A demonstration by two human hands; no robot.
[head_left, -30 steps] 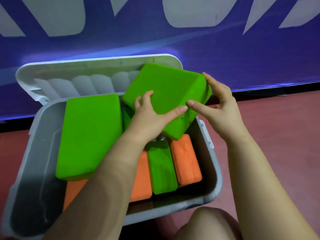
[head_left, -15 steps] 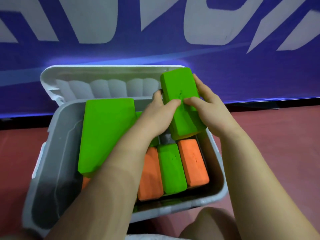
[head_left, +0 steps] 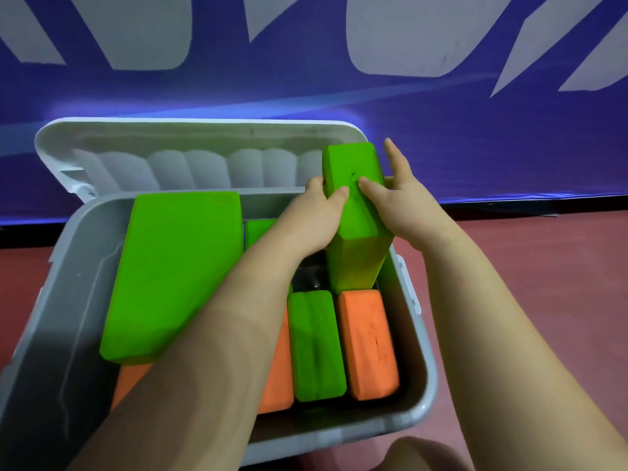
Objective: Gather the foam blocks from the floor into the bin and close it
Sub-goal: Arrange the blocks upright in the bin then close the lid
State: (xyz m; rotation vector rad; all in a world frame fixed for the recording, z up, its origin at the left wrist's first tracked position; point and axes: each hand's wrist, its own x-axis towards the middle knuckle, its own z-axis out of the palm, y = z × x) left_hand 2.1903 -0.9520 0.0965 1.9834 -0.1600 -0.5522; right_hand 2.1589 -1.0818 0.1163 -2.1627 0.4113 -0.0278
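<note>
Blue banner wall (head_left: 441, 130) with pale grey shapes is filling the upper frame; red floor (head_left: 543, 283) is showing at right. Grey plastic bin (head_left: 421, 385) is sitting centre frame, its white lid (head_left: 190, 137) standing open against the wall. Left hand (head_left: 312, 215) and right hand (head_left: 401, 209) are both gripping a green foam block (head_left: 353, 212), standing on end at the bin's upper right corner, thumbs pressing its top face. Large green block (head_left: 176, 266) is lying at bin left; a smaller green block (head_left: 316, 345) and an orange block (head_left: 367, 345) are lying side by side, lower right.
</note>
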